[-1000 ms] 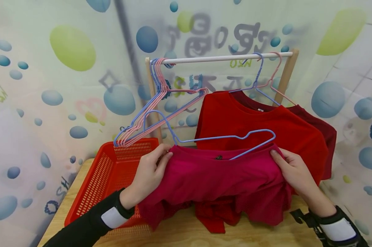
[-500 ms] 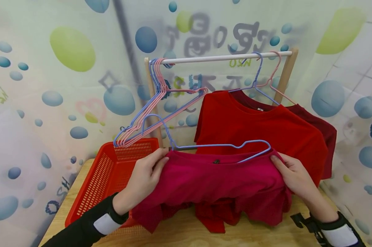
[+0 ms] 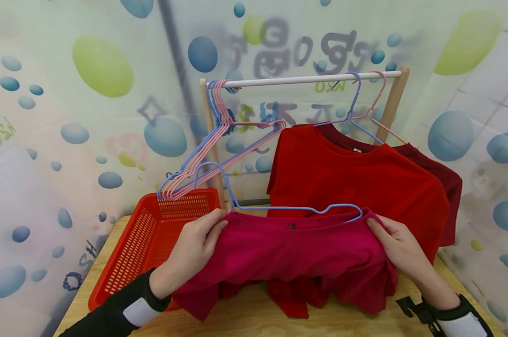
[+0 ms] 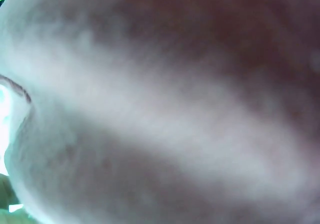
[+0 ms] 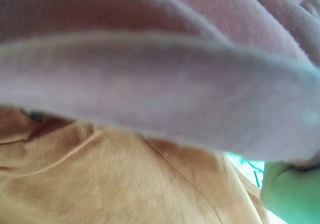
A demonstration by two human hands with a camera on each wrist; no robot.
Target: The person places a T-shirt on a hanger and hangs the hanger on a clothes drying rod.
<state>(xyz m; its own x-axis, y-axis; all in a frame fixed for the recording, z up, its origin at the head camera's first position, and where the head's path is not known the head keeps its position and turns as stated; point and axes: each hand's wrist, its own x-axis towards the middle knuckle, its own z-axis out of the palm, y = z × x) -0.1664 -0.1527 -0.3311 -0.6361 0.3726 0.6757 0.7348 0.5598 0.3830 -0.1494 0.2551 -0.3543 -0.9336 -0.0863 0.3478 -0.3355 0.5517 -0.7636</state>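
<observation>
A magenta shirt (image 3: 291, 252) is stretched between my two hands in the head view, its neckline facing up. My left hand (image 3: 192, 250) pinches the neckline's left end between thumb and fingers. At the other end, my right hand (image 3: 399, 241) pinches the shirt's right edge. A blue clothes hanger (image 3: 279, 208) lies along the neckline: its hook rises beside my left fingers, and the tip of its right arm dips into the opening. The hanger's left arm is hidden. Blur fills the left wrist view; folds of cloth (image 5: 165, 93) cover most of the right wrist view.
Behind stands a rack with a white rail (image 3: 291, 81); several pink and blue hangers (image 3: 220, 124) hang at its left. A red shirt (image 3: 355, 182) and a dark red shirt (image 3: 452, 187) hang at its right. An orange basket (image 3: 123, 248) sits left on the wooden table (image 3: 220, 323).
The blue hanger has sunk lower and shifted left, its right arm going further into the neckline. My left hand has moved slightly down and left; both hands keep their grip on the shirt.
</observation>
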